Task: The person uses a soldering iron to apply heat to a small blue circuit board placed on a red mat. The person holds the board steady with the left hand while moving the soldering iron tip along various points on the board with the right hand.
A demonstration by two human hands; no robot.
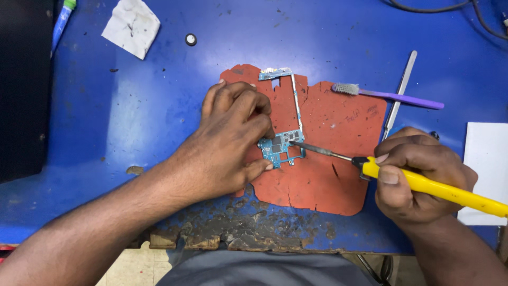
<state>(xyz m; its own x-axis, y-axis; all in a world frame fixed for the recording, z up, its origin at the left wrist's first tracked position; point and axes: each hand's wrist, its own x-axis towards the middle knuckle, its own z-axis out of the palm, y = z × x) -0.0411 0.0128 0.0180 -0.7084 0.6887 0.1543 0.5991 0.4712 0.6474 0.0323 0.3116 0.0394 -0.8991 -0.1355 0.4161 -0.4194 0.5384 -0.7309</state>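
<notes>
Head view shows the left hand (pixel 230 140) pressing fingers down on a small blue L-shaped circuit board (pixel 280 145), pinning it on a cracked red-orange mat (pixel 328 159) atop the blue worktable (pixel 121 106). The right hand (pixel 415 175) is closed around a yellow-handled soldering iron (pixel 423 184), whose metal tip touches the board. Nearby lie a purple brush (pixel 391 96), steel tweezers (pixel 400 90), a crumpled white paper scrap (pixel 131 25) at upper left and a plain white sheet (pixel 487 164) at right.

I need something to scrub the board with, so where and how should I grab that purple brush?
Take the purple brush by the bare far end of its handle, coming from the right. The bristled head points left onto the red mat, and the metal tweezers cross the handle mid-length, so the right end past them is probably easiest to pinch and lift.
</notes>
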